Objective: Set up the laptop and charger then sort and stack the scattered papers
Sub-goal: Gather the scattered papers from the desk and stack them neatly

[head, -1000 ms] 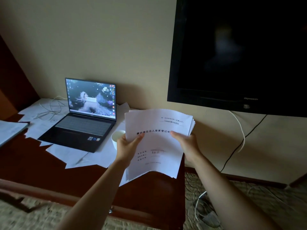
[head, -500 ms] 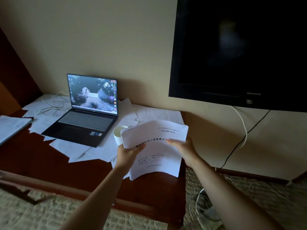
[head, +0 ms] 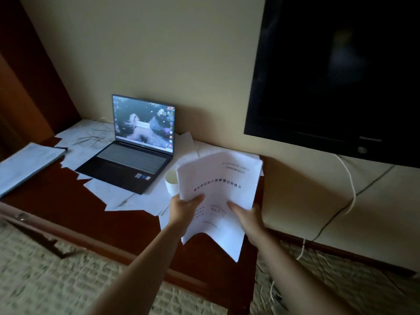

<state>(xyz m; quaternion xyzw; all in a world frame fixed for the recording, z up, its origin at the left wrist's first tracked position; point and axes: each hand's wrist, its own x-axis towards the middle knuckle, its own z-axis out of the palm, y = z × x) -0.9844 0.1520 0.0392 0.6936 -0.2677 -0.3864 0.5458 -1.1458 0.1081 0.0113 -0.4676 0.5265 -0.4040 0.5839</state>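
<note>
The left hand (head: 185, 209) and right hand (head: 246, 215) both grip the stack of papers (head: 218, 192), now lower than before, above the desk's (head: 68, 201) right end, beside the cup (head: 171, 181) and open laptop (head: 136, 146).

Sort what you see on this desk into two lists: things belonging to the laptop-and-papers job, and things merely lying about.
Belonging to the job:
- open dark laptop
- white sheaf of printed papers, held by the left hand and right hand
- loose white sheets
- thin white cable

Lying about:
- small white cup
- black wall television
</note>
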